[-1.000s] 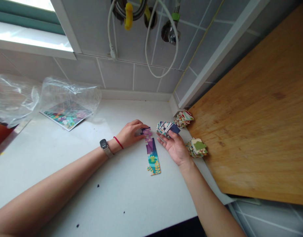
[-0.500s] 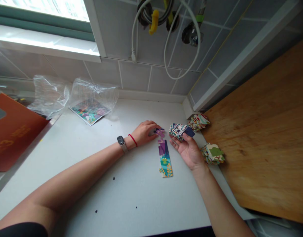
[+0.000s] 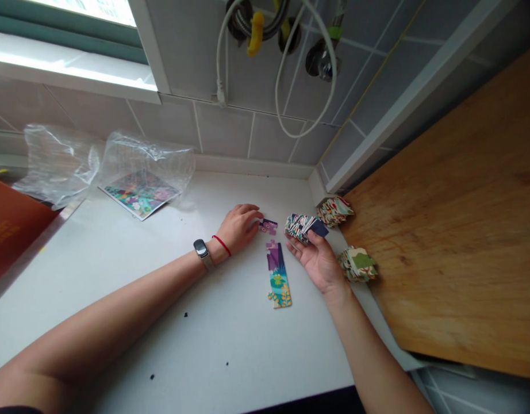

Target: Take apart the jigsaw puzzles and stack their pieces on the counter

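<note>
My left hand (image 3: 241, 227), with a watch and a red cord at its wrist, rests on the white tabletop. Its fingers are curved and apart, at the left edge of a purple jigsaw puzzle piece (image 3: 269, 227). Just below that piece, with a small gap between, lies a strip of joined puzzle pieces (image 3: 277, 277), purple at the top, with a green frog and orange leaves lower down. Palm up, my right hand (image 3: 321, 261) is closed on a thick stack of puzzle pieces (image 3: 303, 227), the thumb on a dark blue one.
Two more piles of puzzle pieces, one by the wall (image 3: 335, 211) and one nearer (image 3: 358, 264), stand beside a wooden board (image 3: 454, 230). A picture card (image 3: 139, 198) and clear plastic bags (image 3: 62, 164) lie at the back left, near an orange box (image 3: 15, 224).
My left hand has drawn back a little to the left, uncovering more of the purple piece. My right hand still holds the stack. The whole view has shifted slightly.
</note>
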Demonstrator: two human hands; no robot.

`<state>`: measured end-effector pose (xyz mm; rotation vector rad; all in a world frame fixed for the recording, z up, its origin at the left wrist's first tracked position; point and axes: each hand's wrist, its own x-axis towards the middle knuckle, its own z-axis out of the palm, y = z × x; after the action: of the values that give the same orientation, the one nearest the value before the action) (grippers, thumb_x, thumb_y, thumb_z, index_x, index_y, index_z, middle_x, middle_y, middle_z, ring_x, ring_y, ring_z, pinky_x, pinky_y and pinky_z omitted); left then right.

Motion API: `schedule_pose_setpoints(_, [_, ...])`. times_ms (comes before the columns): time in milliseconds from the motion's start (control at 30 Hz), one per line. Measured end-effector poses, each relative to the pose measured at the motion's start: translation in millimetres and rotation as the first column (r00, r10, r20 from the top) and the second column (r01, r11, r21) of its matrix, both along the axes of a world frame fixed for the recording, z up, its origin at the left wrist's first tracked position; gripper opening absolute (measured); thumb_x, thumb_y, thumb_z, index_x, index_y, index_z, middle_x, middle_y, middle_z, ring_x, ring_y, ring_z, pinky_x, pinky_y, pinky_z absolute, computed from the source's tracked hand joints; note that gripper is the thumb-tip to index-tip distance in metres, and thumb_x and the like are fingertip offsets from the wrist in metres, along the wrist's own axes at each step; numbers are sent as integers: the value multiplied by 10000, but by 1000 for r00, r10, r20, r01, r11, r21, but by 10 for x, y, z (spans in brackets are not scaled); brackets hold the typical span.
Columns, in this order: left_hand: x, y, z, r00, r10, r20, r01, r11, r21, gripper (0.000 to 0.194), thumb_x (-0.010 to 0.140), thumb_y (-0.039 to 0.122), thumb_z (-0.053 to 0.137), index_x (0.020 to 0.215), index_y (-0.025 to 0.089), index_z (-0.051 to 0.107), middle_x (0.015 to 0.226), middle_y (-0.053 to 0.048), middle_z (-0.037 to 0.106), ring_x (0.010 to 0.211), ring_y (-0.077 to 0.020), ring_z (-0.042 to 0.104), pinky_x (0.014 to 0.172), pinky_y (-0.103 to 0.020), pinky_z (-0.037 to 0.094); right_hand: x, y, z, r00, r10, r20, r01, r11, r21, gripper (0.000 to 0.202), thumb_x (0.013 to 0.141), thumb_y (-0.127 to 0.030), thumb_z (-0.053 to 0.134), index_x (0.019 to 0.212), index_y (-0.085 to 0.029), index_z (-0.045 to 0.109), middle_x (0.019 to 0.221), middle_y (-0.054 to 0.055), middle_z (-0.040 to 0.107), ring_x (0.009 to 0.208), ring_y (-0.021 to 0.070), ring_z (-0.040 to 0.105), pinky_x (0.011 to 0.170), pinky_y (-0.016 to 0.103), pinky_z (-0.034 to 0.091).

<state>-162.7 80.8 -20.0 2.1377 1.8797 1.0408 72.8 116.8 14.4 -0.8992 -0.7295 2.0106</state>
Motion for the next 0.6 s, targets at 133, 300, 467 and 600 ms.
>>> schedule_pose_setpoints(133, [151,-6,57,975,203,-91,-208,976,-56,478,783,625,729,974,191,668,1037,-131,649,978,-327,584,866,-488,473,8,6,-6,1000,7,-7,-7,1000,-6,335,707,-329,844,995,-252,692,1133,45,765,1097,265,700,949,419,535])
schedule_pose_setpoints(300, [255,38,31,963,233,-137,-234,972,6,454,772,614,742,940,202,653,1071,-137,647,997,-341,545,845,-481,434,16,12,-17,1000,7,-22,-7,1000,0,356,718,-325,843,1028,-261,679,1140,40,764,1095,259,703,951,416,538])
schedule_pose_setpoints(467, [235,24,13,965,222,-142,-226,974,-14,306,848,454,698,1035,213,684,1190,-137,658,1072,-357,535,886,-501,416,17,13,-15,1000,2,-13,-2,1000,-3,377,706,-322,850,1035,-258,680,1132,40,765,1078,257,708,950,422,540])
schedule_pose_setpoints(600, [235,-10,76,963,201,-182,-221,970,-99,227,949,319,543,1107,240,685,1261,-88,658,1147,-325,534,946,-483,397,18,17,-16,1000,-10,-17,10,1000,-3,371,702,-322,850,1024,-248,680,1137,49,764,1081,261,708,949,420,539])
